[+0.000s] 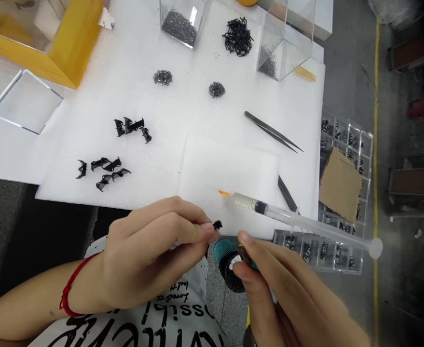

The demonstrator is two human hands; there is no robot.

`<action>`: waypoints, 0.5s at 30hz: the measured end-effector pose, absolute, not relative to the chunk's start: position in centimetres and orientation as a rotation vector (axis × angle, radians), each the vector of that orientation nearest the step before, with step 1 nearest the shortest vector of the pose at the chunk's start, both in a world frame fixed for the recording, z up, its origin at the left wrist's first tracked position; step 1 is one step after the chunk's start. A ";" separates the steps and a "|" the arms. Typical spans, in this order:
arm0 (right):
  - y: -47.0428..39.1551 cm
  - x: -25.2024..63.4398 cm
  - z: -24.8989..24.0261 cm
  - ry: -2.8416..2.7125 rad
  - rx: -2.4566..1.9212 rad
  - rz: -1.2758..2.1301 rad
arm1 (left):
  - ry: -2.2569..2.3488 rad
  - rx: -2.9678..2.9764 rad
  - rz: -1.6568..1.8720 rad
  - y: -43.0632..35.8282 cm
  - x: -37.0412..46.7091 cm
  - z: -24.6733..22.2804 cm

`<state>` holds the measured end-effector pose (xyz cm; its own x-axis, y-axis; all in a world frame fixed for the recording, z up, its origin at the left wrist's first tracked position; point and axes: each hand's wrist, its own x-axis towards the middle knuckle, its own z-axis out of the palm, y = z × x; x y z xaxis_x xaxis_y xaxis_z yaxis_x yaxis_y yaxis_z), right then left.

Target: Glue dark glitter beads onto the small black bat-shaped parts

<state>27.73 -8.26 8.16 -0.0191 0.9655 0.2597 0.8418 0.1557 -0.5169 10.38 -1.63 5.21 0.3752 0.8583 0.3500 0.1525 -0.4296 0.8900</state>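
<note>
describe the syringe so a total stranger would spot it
Start at the white work surface, at its edge nearest the person. Just beyond the small black piece pinched in the left hand, an orange tip begins a long clear syringe that runs rightward past the surface's edge. That orange tip and its pale, tubular body set it apart from the dark tweezers farther off.

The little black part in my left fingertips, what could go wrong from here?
The black part is pinched in your left hand close to the near edge of the white mat, so it could slip and fall off. The plunger end of the syringe appears to overhang the mat near your right hand; a bump might shift it.
</note>
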 end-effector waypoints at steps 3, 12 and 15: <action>-7.7 28.6 8.7 -2.140 -1.713 0.250 | 0.930 1.908 1.091 -1.9 10.2 5.3; -5.9 29.2 10.5 -2.696 -1.570 0.012 | 0.937 2.081 1.036 -3.2 10.2 4.2; -5.7 29.1 11.0 -2.779 -1.532 -0.066 | 0.914 2.142 1.022 -3.5 9.9 4.1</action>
<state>29.08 -5.70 10.96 -0.5336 0.8457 -0.0086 0.8443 0.5333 0.0524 9.94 -3.50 4.14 0.4693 0.7793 0.4153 0.3269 -0.5901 0.7382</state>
